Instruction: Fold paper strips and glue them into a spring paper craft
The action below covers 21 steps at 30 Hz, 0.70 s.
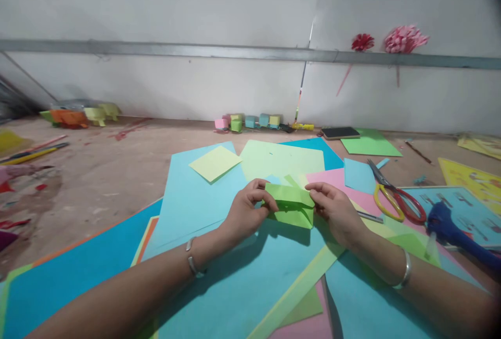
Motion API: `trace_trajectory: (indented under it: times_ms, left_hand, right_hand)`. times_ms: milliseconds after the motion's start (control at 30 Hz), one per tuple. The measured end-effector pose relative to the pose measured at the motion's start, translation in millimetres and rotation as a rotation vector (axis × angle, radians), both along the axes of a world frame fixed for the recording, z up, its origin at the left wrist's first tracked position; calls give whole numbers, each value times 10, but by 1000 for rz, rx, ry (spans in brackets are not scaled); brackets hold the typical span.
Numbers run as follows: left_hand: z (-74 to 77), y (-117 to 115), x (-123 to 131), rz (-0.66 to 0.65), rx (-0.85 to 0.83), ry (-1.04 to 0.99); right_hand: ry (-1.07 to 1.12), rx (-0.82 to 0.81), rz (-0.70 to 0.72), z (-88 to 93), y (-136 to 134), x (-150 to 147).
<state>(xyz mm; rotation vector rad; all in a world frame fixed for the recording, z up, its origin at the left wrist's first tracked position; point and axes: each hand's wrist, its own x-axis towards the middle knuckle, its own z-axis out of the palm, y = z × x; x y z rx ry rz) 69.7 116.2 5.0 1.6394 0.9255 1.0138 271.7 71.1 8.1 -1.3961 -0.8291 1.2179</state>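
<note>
A folded bright green paper (290, 196) is held up between my two hands, just above light blue sheets (274, 276). My left hand (250, 208) pinches its left end, with the fingers curled over the edge. At the upper right corner, my right hand (332, 208) grips the paper between thumb and fingertips. The paper has an upper folded band and a lower flap with a gap between them. A long pale green strip (297, 292) lies on the sheets below my hands.
Scissors (395, 198) and a blue glue gun (462, 234) lie at the right. A pale yellow square (215, 164) rests at the upper left of the sheets. Small paper blocks (236, 123) and a phone (340, 133) are by the wall.
</note>
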Motion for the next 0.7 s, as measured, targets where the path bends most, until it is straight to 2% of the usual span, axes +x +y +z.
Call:
trace_trajectory:
  times_ms: [367,700]
  left_hand:
    - [50,-34,17,-64,-45,-34]
    - [-17,-31,-6,106,-35,-81]
  right_hand:
    - [77,-30,-20,-24,19,15]
    - [31,-18,-5,-26,11,-6]
